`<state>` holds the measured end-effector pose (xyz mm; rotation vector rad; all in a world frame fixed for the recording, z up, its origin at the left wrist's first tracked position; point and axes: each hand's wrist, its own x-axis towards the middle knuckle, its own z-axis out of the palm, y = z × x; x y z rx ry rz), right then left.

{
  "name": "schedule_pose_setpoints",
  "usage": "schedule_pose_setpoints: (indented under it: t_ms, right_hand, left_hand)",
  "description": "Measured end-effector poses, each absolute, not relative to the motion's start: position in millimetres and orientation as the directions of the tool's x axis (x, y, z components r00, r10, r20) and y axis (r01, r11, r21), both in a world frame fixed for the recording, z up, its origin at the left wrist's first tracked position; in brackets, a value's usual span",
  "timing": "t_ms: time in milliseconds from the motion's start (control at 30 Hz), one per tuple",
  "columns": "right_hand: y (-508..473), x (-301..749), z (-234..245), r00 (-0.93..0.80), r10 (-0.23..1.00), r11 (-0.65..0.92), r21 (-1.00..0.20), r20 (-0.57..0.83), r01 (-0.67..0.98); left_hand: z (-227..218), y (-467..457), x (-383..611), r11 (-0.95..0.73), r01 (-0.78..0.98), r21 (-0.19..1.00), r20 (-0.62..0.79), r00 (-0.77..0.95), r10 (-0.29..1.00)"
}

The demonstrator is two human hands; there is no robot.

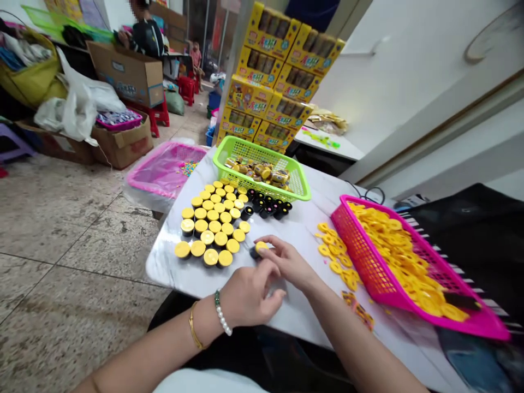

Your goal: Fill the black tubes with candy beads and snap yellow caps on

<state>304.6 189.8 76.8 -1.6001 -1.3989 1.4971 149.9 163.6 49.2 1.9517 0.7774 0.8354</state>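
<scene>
My right hand [289, 263] is closed with its fingertips around a small black cup with a yellow lid [261, 247], low over the white marbled table [172, 273]. Just in front of it, my left hand [251, 293] is loosely curled, its thumb apart from the index finger and nothing visible between them. Its other fingertips are partly hidden. Left of the hands stand several yellow-lidded black cups [213, 226] in a close group. Behind these are several lidless black cups [268, 206] with small coloured bits inside. Loose yellow lids [336, 248] lie to the right.
A pink basket [379, 286] of yellow lids stands at right. At the back is a green basket [301, 183] of small packed items, before stacked yellow boxes [249, 98]. A plastic-lined pink tub [143, 177] adjoins the table's left. Cartons [126, 76] and other people are farther off.
</scene>
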Motion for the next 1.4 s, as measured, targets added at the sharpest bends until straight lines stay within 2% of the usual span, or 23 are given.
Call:
schedule_pose_setpoints:
  t_ms: [100, 167, 233, 300, 367, 433, 700, 833, 900, 1033, 1067, 1133, 1200, 1267, 1333, 1400]
  right_hand:
    - [215.7, 293.5, 79.6, -0.157, 0.926, -0.259, -0.881, -0.342, 0.396]
    - [237.0, 292.4, 82.8, -0.011, 0.985, -0.141, -0.842, -0.171, 0.520]
    - [258.8, 293.3, 86.6, 0.123, 0.991, -0.047, -0.731, 0.051, 0.681]
    - [275.5, 293.3, 90.6, 0.114, 0.981, -0.003, -0.582, 0.154, 0.813]
    - [284.0, 292.4, 94.2, -0.003, 0.991, 0.070, -0.485, 0.137, 0.872]
    - [284.6, 292.1, 96.4, -0.064, 0.992, 0.106, -0.461, 0.106, 0.881]
    - [256.6, 311.5, 106.6, -0.027, 0.993, 0.071, -0.382, 0.118, 0.921]
    - [217.8, 325.9, 122.6, -0.046, 0.995, 0.075, -0.351, 0.093, 0.933]
    - [192.0, 326.3, 127.1, -0.096, 0.995, 0.089, -0.377, -0.001, 0.922]
    - [161.0, 329.5, 123.4, -0.222, 0.962, 0.099, -0.553, -0.160, 0.827]
    - [160.8, 336.5, 120.0, -0.193, 0.969, 0.073, -0.570, -0.153, 0.819]
    - [167.7, 361.3, 110.3, -0.011, 0.996, -0.034, -0.498, -0.086, 0.866]
    - [179.0, 396.2, 97.0, 0.256, 0.963, -0.227, -0.267, 0.079, 0.936]
    - [189.0, 431.6, 82.7, 0.388, 0.915, -0.380, -0.085, 0.111, 0.921]
    - [194.5, 457.8, 71.0, 0.432, 0.900, -0.431, -0.031, 0.055, 0.902]
    - [195.0, 469.4, 64.7, 0.413, 0.910, -0.410, -0.068, 0.038, 0.909]
  left_hand:
    - [50.2, 163.2, 148.1, -0.503, 0.259, 0.825, 0.232, 0.657, 0.718]
    - [49.2, 164.9, 148.9, -0.506, 0.311, 0.804, 0.196, 0.666, 0.720]
    - [47.7, 166.6, 150.3, -0.502, 0.336, 0.797, 0.166, 0.677, 0.717]
    - [47.3, 167.1, 151.2, -0.503, 0.348, 0.791, 0.148, 0.689, 0.710]
    - [48.2, 167.0, 151.3, -0.504, 0.358, 0.786, 0.136, 0.695, 0.706]
    - [49.4, 167.5, 151.2, -0.509, 0.364, 0.780, 0.135, 0.697, 0.705]
    - [44.6, 169.4, 153.0, -0.522, 0.346, 0.780, 0.196, 0.657, 0.728]
    - [43.2, 169.4, 154.5, -0.458, 0.348, 0.818, 0.191, 0.586, 0.787]
    - [42.6, 170.4, 156.7, -0.426, 0.370, 0.825, 0.159, 0.571, 0.805]
    - [42.2, 173.0, 162.0, -0.436, 0.466, 0.770, 0.106, 0.581, 0.807]
    - [42.8, 173.5, 162.8, -0.434, 0.489, 0.757, 0.096, 0.573, 0.814]
    - [44.6, 174.3, 163.8, -0.410, 0.515, 0.753, 0.081, 0.546, 0.834]
    - [47.1, 175.0, 164.0, -0.377, 0.521, 0.766, 0.065, 0.521, 0.851]
    - [49.2, 175.9, 164.1, -0.340, 0.526, 0.780, 0.033, 0.508, 0.861]
    - [50.6, 176.9, 164.3, -0.309, 0.535, 0.786, -0.001, 0.502, 0.865]
    - [51.3, 177.8, 164.6, -0.299, 0.542, 0.786, -0.018, 0.503, 0.864]
